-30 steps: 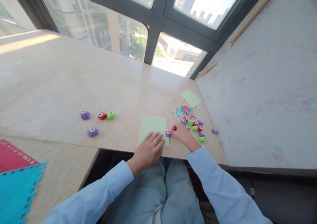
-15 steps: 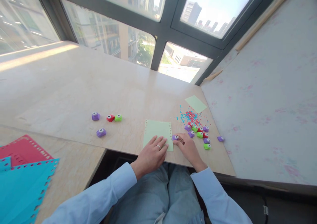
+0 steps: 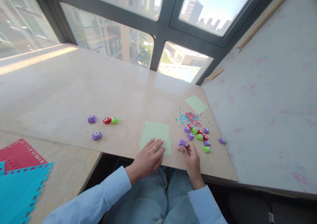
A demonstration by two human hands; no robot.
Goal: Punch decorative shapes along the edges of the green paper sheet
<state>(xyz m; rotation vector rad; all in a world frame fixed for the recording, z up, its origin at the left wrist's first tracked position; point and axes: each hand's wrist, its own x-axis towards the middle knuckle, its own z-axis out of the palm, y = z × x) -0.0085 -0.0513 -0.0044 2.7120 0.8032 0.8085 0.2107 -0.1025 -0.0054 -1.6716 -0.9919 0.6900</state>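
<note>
A pale green sheet of paper (image 3: 155, 131) lies on the table, with small punched holes along its left and right edges. My left hand (image 3: 150, 153) rests flat on the lower part of this sheet, fingers stretched out. Just right of the paper, my right hand (image 3: 192, 158) grips a purple craft punch (image 3: 182, 143) between thumb and fingers, turned on its side and apart from the sheet. Close beyond that hand sits a cluster of purple, green and red craft punches (image 3: 200, 137). Part of the sheet is hidden under my left hand.
Red and blue paper bits (image 3: 192, 118) are scattered behind the cluster, beside a second green sheet (image 3: 196, 104). A lone purple punch (image 3: 222, 141) lies near the wall. Several punches (image 3: 97, 136) stand at left. Punched blue (image 3: 24, 187) and red sheets (image 3: 22, 153) lie at far left.
My right hand has drawn the purple punch away from the paper's right edge and tipped it over. My left hand stays on the sheet. The view has shifted slightly.
</note>
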